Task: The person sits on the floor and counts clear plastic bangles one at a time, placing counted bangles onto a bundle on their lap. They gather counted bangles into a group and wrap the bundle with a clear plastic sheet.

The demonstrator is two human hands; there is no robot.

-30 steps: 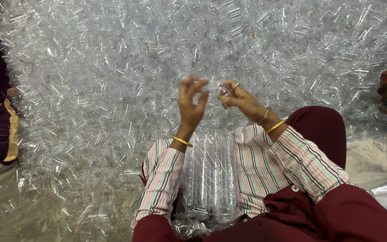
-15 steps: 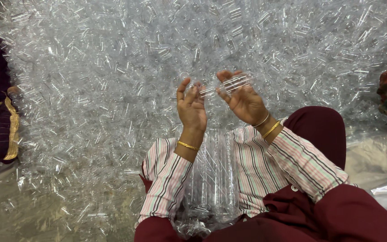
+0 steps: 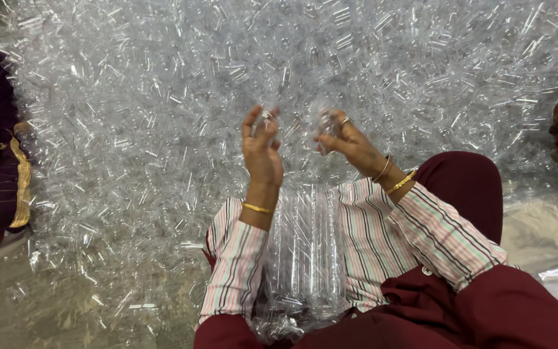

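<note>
single head view, looking steeply down, close over lap, clear tube heap (image 3: 163,129) beyond.

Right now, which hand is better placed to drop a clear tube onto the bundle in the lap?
Probably the left hand: it hangs almost straight above the bundle of clear tubes. The right hand is off to the side.

Left hand (image 3: 263,152) and right hand (image 3: 350,142) raised side by side, fingers pinched, wrists bent.
</note>
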